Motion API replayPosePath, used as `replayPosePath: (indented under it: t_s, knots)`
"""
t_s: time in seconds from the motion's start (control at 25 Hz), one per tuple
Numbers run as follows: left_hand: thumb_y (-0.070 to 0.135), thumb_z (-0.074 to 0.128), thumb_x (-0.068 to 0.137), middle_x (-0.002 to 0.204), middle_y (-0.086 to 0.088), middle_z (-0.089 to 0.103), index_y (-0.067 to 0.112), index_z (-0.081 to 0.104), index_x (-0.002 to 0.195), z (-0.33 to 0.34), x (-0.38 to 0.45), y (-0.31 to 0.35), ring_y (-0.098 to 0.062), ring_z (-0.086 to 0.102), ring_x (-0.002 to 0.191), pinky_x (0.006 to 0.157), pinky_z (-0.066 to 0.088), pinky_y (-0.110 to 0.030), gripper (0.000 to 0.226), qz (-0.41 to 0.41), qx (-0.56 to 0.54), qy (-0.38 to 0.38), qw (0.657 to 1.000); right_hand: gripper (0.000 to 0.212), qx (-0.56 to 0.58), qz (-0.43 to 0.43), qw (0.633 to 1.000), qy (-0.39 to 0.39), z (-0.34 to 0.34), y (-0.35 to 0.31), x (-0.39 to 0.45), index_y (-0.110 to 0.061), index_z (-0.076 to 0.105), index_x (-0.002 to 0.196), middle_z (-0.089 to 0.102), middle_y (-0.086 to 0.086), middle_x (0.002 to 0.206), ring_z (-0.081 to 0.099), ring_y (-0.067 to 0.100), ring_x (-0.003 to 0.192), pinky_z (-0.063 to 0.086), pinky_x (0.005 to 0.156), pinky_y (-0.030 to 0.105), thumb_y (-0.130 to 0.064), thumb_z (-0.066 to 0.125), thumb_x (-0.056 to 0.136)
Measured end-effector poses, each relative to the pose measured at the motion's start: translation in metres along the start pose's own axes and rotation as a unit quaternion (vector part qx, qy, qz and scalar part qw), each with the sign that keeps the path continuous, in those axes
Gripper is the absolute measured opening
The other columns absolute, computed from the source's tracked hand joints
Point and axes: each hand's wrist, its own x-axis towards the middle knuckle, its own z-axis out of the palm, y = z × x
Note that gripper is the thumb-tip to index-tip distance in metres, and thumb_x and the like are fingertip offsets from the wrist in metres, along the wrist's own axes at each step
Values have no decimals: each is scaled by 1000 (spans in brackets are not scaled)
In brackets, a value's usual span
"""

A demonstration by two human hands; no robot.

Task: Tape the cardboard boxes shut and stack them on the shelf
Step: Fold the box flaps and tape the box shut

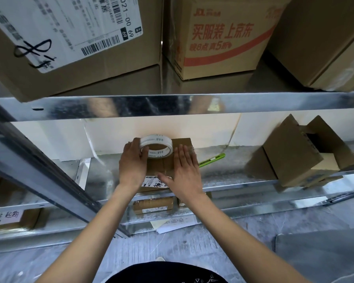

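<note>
box (pixel 168 160) lies flat on the middle shelf (pixel 243 180), at a height where both hands can work its top. left hand (pixel 132 164) grips the tape roll (pixel 156 148) over the far end, likely to draw a strip along the seam. right hand (pixel 185 170) lies flat with fingers straight, pinning the flaps. green knife (pixel 212 159) waits just beside.

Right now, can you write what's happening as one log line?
step: taping box | left hand: holds tape roll | right hand: flat on box | cutter: beside box | place: shelf
</note>
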Motion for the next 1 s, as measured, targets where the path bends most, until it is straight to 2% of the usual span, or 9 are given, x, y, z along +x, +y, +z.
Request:
replayPosePath:
  t_s: [0.12,0.32,0.44,0.56,0.68,0.76,0.84,0.92,1.0]
  knots:
    - [23,51,95,110,-15,54,10,49,112,2,-1,2,-34,54,98,71,39,-35,22,-7,7,8,1000,101,-6,12,1000,1,8,-1,1,7,48,133,49,21,138,41,31,135,28,114,49,-76,28,77]
    - [16,37,99,110,-13,55,17,41,114,-14,6,-1,-36,58,92,73,49,-46,16,52,53,-24,997,97,-11,2,1000,12,8,3,2,5,53,129,54,21,133,48,31,130,37,108,49,-73,29,78]
    - [1,42,90,107,-14,56,19,40,117,-39,12,-9,-40,59,88,73,49,-49,32,80,101,-8,992,95,-27,1,999,21,7,4,1,4,52,130,54,20,134,48,31,129,38,107,49,-72,28,80]
    - [-6,36,89,130,-12,48,24,38,135,-61,11,-21,-40,59,95,77,47,-44,55,87,167,-17,982,97,-45,-2,999,17,10,4,1,4,49,133,51,20,137,45,30,132,35,109,48,-74,25,81]
    - [-2,40,92,127,-10,54,28,38,137,-56,9,-25,-28,58,104,87,49,-42,54,19,-7,48,999,98,-64,-7,998,20,9,3,2,4,41,139,43,20,144,37,31,137,25,115,48,-75,26,82]
    - [7,48,93,113,-9,63,21,53,123,-47,10,-29,-28,61,101,88,51,-43,34,-74,-121,50,989,101,-68,-4,998,-4,10,0,2,1,29,145,32,22,150,25,33,142,13,116,52,-77,28,81]
    - [21,54,94,99,-10,68,19,63,102,-43,8,-26,-31,65,94,80,56,-46,12,-154,-196,0,968,102,-76,12,997,-20,6,-9,2,-7,26,148,26,27,150,23,39,142,13,112,60,-80,24,78]
    - [35,53,92,93,-12,70,19,65,89,-39,8,-27,-32,67,87,76,57,-48,20,-161,-175,-19,971,101,-77,25,996,-35,1,-20,4,-15,17,151,15,32,152,14,44,143,10,109,67,-82,24,76]
    - [29,48,87,89,-14,70,12,64,86,-40,9,-28,-34,67,83,75,56,-48,23,-137,-119,-19,983,103,-66,39,994,-76,-2,-27,7,-18,2,152,0,32,154,0,45,144,2,106,69,-82,31,77]
